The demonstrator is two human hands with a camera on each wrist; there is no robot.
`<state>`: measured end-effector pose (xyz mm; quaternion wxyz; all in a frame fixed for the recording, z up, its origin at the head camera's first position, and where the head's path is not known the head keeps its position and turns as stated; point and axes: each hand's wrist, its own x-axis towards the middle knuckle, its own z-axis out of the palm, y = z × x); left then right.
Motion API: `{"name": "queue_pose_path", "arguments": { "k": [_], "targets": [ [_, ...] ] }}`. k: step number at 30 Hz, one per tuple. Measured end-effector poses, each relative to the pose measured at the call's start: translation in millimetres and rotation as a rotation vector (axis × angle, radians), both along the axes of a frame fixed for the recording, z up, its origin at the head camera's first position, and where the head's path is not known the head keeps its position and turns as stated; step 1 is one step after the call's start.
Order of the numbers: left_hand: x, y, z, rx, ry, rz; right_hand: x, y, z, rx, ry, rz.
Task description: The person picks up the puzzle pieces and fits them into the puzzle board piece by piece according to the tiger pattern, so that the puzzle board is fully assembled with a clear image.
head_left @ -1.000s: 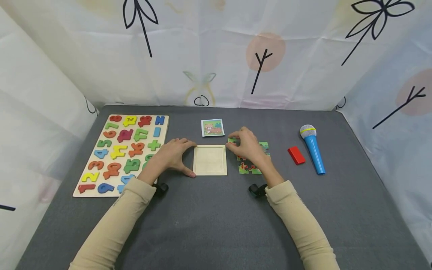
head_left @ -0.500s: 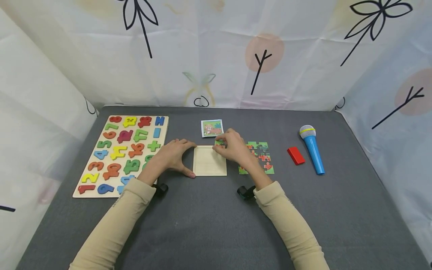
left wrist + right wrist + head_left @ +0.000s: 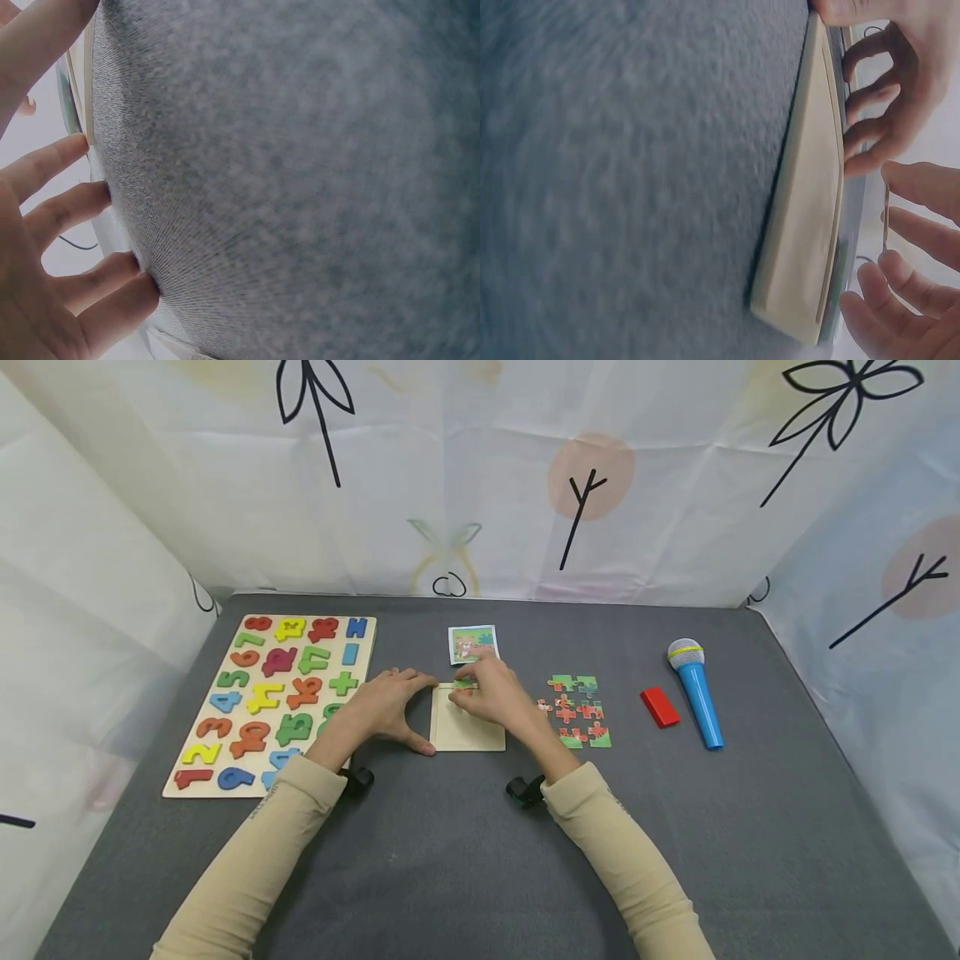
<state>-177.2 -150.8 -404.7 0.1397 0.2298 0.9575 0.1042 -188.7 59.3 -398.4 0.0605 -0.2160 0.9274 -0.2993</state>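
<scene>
A shallow square wooden puzzle tray (image 3: 467, 733) lies at mid-table. My left hand (image 3: 384, 706) is at its left side, fingers spread, with thumb and forefinger touching its left corners. Over the tray's upper left part, my right hand (image 3: 495, 695) pinches a thin green puzzle piece (image 3: 463, 683). In the right wrist view the piece (image 3: 886, 217) shows edge-on between the fingertips, apart from the tray (image 3: 802, 225). More puzzle pieces (image 3: 589, 711) lie to the right of the tray, partly covered by my right hand and wrist.
A small picture card (image 3: 472, 639) lies just behind the tray, partly overlapped by my right hand. A board of coloured numbers and letters (image 3: 270, 706) is at left, behind my left forearm. On the right are a red block (image 3: 660, 707) and a blue toy microphone (image 3: 697, 693).
My right hand has moved left from the loose pieces to above the tray, carrying the puzzle piece. My left hand stays at the tray's left side.
</scene>
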Motion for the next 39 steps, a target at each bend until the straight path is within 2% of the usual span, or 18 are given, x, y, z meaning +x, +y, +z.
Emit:
{"name": "queue_pose_path", "arguments": {
  "k": [8,20,39],
  "targets": [
    [-0.2,-1.3,-1.3,0.005,0.006,-0.007,2.5,-12.5,-2.3,0.038,-0.05,0.0],
    [0.5,-1.4,0.9,0.004,0.0,0.004,-1.3,-23.0,-7.0,0.109,-0.051,-0.015],
    [1.0,-1.5,-0.4,0.011,0.003,0.0,3.2,-11.5,-4.7,0.175,-0.082,-0.03]
  ]
}}
